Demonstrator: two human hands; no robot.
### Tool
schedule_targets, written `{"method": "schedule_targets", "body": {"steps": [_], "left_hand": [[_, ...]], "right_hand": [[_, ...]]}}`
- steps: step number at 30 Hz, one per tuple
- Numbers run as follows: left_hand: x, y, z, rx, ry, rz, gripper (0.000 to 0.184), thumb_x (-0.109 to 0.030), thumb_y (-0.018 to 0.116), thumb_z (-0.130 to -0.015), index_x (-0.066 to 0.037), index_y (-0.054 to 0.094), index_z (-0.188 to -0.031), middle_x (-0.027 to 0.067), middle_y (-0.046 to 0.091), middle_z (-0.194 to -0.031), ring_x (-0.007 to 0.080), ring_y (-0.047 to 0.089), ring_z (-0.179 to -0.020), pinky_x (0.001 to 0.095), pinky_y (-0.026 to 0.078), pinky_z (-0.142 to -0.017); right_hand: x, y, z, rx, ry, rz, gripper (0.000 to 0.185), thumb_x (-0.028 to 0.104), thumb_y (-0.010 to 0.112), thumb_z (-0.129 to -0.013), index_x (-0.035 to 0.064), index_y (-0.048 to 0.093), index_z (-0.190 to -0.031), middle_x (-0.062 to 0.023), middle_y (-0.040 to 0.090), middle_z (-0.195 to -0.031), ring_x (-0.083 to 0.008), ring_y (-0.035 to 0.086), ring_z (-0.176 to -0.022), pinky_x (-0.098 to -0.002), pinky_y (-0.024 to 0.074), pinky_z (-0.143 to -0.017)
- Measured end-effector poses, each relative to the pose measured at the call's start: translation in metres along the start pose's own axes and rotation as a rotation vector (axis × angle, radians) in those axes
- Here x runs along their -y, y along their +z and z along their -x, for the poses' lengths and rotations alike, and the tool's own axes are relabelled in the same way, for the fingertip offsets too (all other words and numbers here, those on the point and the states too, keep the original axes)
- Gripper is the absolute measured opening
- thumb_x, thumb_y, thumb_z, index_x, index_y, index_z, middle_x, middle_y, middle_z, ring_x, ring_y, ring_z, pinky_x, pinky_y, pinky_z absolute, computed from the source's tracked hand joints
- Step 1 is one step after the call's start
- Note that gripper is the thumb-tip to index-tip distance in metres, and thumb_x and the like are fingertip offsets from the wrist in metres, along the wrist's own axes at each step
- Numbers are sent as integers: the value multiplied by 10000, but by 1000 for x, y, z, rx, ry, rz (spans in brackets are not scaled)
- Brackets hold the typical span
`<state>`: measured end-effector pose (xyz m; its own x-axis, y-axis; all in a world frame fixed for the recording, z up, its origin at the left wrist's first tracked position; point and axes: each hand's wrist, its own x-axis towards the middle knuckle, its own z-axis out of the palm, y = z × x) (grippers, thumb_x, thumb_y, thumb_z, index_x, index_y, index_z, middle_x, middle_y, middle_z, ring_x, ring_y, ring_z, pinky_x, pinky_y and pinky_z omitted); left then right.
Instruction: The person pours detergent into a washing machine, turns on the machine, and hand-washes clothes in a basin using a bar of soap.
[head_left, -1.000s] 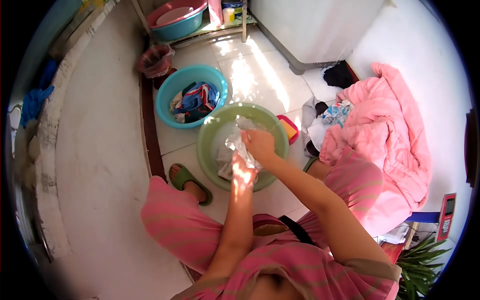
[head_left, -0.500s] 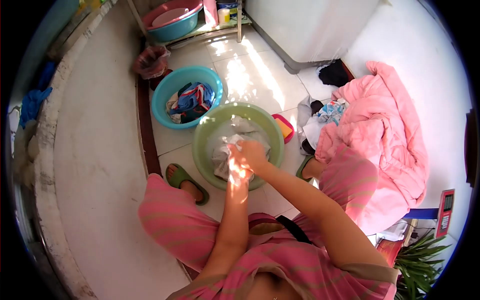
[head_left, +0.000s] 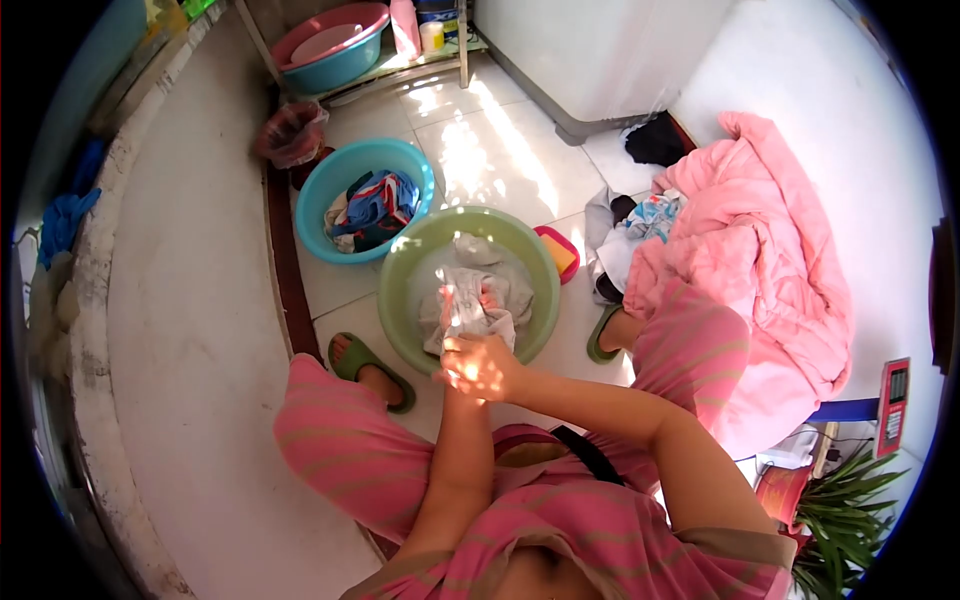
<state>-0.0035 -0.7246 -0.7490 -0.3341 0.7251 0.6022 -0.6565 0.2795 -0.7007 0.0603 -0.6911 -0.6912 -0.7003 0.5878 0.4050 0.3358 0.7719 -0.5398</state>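
A green basin point(head_left: 545, 310) with cloudy water stands on the floor between my feet. My left hand point(head_left: 448, 300) is over it, mostly hidden by a wet light-grey cloth point(head_left: 470, 310) that lies across it; the thumb and some fingertips show curled at the cloth's sides. Nearer to me, my right hand point(head_left: 485, 367) is closed on the cloth's lower end, against my left wrist. More pale, wet fabric point(head_left: 480, 248) lies in the basin. Just right of the rim sits a yellow block point(head_left: 553, 250) in a red dish point(head_left: 570, 268).
A blue basin point(head_left: 312, 235) of clothes stands at the far left of the green one. A pink quilt point(head_left: 780, 240) and some clothes point(head_left: 612, 240) are heaped on the right. Behind are a bin point(head_left: 290, 140) and a rack point(head_left: 430, 65); a potted plant point(head_left: 845, 510) is at lower right.
My right hand has slid back toward me, from the middle of the cloth to my left wrist. The cloth now lies spread over my left hand. The view has shifted slightly.
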Motion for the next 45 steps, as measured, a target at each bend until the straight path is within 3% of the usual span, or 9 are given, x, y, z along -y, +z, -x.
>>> {"method": "schedule_targets", "body": {"steps": [4, 10, 16, 22, 28, 34, 38, 39, 45], "left_hand": [[8, -14, 6, -997, 284, -773, 495, -421, 373, -964, -67, 468, -1297, 77, 543, -1263, 251, 548, -1123, 396, 443, -979], [-46, -21, 28, -220, -144, -804, 432, -363, 408, -969, -76, 477, -1285, 71, 559, -1213, 240, 540, -1123, 396, 444, -972], [36, 2, -11, -1119, 166, -1137, 448, -364, 374, -995, -50, 461, -1303, 76, 523, -1307, 264, 514, -1187, 439, 412, -1026], [28, 17, -31, -967, 99, -1070, 489, -287, 505, -947, -52, 393, -1362, 154, 436, -1358, 310, 474, -1212, 464, 403, -1026], [51, -5, -24, -358, 8, -3310, 909, -94, 821, -644, 0, 293, -1378, 252, 315, -1332, 408, 463, -1108, 484, 439, -914], [59, 26, -50, -1029, -303, -3075, 327, -164, 559, -894, -23, 545, -1188, 218, 613, -1060, 404, 604, -920, 476, 493, -796], [37, 72, -68, -103, -417, -3568, 352, -263, 440, -959, 2, 604, -1122, 211, 641, -972, 356, 617, -888, 410, 492, -772], [54, 77, -93, -1032, -171, -2936, 350, -252, 445, -961, 25, 614, -1089, 182, 650, -947, 271, 619, -848, 374, 475, -754], [151, 125, -191, -717, -513, -2829, 283, -106, 508, -868, 33, 604, -1094, 130, 658, -965, 186, 603, -878, 318, 468, -809]], "right_hand": [[-53, 2, -37, -27, 433, 166, 290, 288, 508, -871, 87, 665, -732, -130, 661, -779, -317, 636, -708, -454, 485, -581], [42, -14, 16, -158, -97, -119, 289, 263, 639, -827, 59, 564, -635, -134, 604, -656, -349, 609, -634, -449, 464, -582], [-65, 1, -18, -84, 357, 151, 428, 419, 583, -871, 35, 634, -690, -175, 611, -663, -384, 593, -613, -471, 456, -551], [-95, -78, -76, -101, 774, -418, 521, 496, 586, -877, -6, 612, -738, -117, 588, -627, -233, 577, -531, -369, 450, -507], [-40, -122, -96, -63, 972, -1117, 495, 394, 676, -862, -44, 537, -1049, -121, 573, -824, -205, 551, -601, -361, 466, -521], [-19, -141, -89, -40, 815, -1342, 512, 182, 791, -755, -8, 531, -1153, -146, 510, -1133, -217, 564, -956, -336, 505, -792], [-38, -160, -98, -54, 618, -687, 754, 353, 848, -652, 104, 499, -1272, -202, 331, -1311, -295, 484, -1126, -389, 472, -926], [-38, -161, -97, 63, 470, -632, 818, 399, 840, -644, 113, 471, -1316, -203, 337, -1311, -317, 448, -1174, -403, 447, -962], [12, -149, -77, 439, 64, -302, 798, 355, 833, -653, 59, 502, -1316, -171, 590, -1138, -248, 566, -1059, -354, 438, -942]]}}
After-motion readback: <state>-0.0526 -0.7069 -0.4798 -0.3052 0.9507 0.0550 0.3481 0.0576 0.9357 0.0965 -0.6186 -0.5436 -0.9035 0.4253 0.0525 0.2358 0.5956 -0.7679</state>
